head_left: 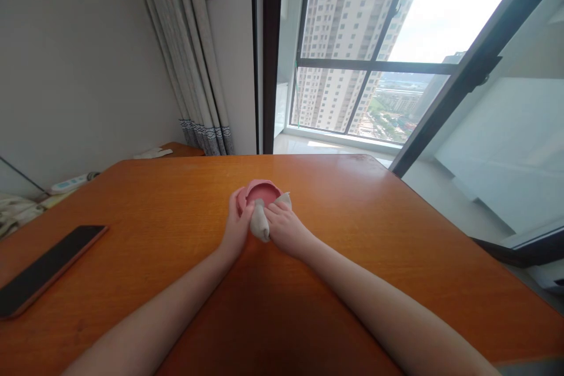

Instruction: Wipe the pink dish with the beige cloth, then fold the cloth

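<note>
A pink bowl-like dish (261, 184) with an angular rim is tilted so that its hollow faces me, over the middle of the wooden table. My left hand (238, 223) grips its left side, the thumb at the near rim. In my right hand (286, 226) is a pale grey cloth (259, 225), bunched up and pressed against the dish's near right rim. One end of the cloth hangs down between my hands, and a corner sticks out above my right knuckles. My right fingertips are partly hidden by the cloth.
A dark flat phone-like slab (48, 270) lies on the wooden table (158, 188) at the left. Beyond the left edge are a white remote-like object (69, 183) and some fabric (17, 214). A curtain (176, 41) and a large window (365, 64) stand behind.
</note>
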`<state>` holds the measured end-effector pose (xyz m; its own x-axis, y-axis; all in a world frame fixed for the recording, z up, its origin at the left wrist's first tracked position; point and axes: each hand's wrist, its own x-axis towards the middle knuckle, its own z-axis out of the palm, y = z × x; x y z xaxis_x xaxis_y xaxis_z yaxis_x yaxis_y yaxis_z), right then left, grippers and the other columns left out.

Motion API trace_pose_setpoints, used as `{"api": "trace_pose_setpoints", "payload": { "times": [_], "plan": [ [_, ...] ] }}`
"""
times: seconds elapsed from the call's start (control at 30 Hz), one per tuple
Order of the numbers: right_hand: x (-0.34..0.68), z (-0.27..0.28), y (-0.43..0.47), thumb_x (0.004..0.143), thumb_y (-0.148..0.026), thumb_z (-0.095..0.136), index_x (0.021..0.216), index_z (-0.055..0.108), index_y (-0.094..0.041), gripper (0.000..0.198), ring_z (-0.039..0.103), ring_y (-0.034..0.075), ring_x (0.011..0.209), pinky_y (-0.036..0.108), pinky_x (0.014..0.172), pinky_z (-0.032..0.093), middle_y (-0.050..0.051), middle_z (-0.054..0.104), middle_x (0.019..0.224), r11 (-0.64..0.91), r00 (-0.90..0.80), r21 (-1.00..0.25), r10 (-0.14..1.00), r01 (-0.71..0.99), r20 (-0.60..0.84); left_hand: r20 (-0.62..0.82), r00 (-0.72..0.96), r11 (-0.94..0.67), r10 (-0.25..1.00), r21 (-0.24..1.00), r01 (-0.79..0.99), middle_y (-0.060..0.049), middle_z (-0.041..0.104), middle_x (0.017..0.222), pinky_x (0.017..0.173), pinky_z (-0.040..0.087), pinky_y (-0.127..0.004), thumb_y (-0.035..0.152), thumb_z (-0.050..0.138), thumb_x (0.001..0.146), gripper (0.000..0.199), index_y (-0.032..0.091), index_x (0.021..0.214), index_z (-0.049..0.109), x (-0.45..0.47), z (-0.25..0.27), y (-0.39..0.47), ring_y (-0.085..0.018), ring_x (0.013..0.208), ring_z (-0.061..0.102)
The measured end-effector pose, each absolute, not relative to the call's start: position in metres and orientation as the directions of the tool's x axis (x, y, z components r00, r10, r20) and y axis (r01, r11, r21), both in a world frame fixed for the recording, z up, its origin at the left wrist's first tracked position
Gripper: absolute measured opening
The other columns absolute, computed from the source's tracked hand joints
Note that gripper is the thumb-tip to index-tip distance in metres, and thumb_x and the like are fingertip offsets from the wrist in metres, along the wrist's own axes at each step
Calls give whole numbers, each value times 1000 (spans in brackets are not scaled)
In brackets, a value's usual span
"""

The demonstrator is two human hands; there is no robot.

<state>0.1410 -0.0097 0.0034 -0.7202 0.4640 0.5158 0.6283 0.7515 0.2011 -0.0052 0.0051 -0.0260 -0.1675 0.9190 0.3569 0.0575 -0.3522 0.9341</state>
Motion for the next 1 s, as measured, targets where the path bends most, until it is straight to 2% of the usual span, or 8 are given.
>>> {"api": "trace_pose_setpoints", "payload": {
  "times": [0.1,0.2,0.37,0.43,0.6,0.73,0.9,1.0],
  "plan": [
    [143,8,-9,88,-12,44,86,58,-13,14,45,18,75,34,75,36,7,56,82,784,-773,233,429,576,468,404,-115,-381,907,906,182,-6,53,117,103,34,-38,31,49,81,31,20,110,49,-22,-20,15,-20,114,48],
    [145,8,-6,90,-13,41,90,58,-14,17,47,19,78,34,79,36,7,58,85,772,-772,256,426,582,472,431,-43,-406,901,875,262,-7,54,116,102,34,-40,28,51,78,35,19,112,49,-31,-13,18,-22,111,50],
    [145,1,-5,86,-12,45,87,60,-14,15,45,19,75,35,73,35,7,58,83,734,-725,244,456,634,516,346,-154,-333,925,937,104,-8,46,128,98,38,-33,35,52,80,55,22,128,32,-9,-19,2,-19,114,49],
    [144,2,-6,85,-12,46,84,59,-14,14,44,19,74,35,71,34,6,58,80,738,-718,223,461,636,522,349,-167,-338,922,937,91,-7,48,126,99,37,-31,35,51,80,49,22,125,34,-3,-23,-1,-19,115,48],
    [141,8,-8,86,-11,45,81,58,-14,14,44,18,73,34,73,33,6,56,78,765,-770,241,465,598,436,330,-97,-306,939,930,203,-6,54,116,100,35,-35,33,49,79,35,19,111,48,-21,-19,14,-21,111,49],
    [145,5,-6,86,-11,47,87,59,-14,12,45,19,75,34,75,33,6,58,80,762,-774,242,478,600,415,259,-34,-246,965,943,226,-8,51,123,102,33,-36,35,52,77,44,18,117,46,-28,-18,22,-22,116,47],
    [146,1,-6,86,-14,48,84,59,-15,11,46,19,76,34,75,33,6,58,80,746,-714,165,513,646,476,291,-121,-278,949,954,108,-7,32,143,109,25,-33,38,56,78,64,23,134,29,-11,-26,8,-21,132,31],
    [144,4,-8,86,-14,49,82,59,-15,11,46,17,74,33,73,33,5,59,80,773,-734,140,506,619,452,323,-98,-309,941,942,133,-9,43,135,108,26,-36,36,55,78,53,20,126,39,-14,-24,8,-22,127,38]
  ]
}}
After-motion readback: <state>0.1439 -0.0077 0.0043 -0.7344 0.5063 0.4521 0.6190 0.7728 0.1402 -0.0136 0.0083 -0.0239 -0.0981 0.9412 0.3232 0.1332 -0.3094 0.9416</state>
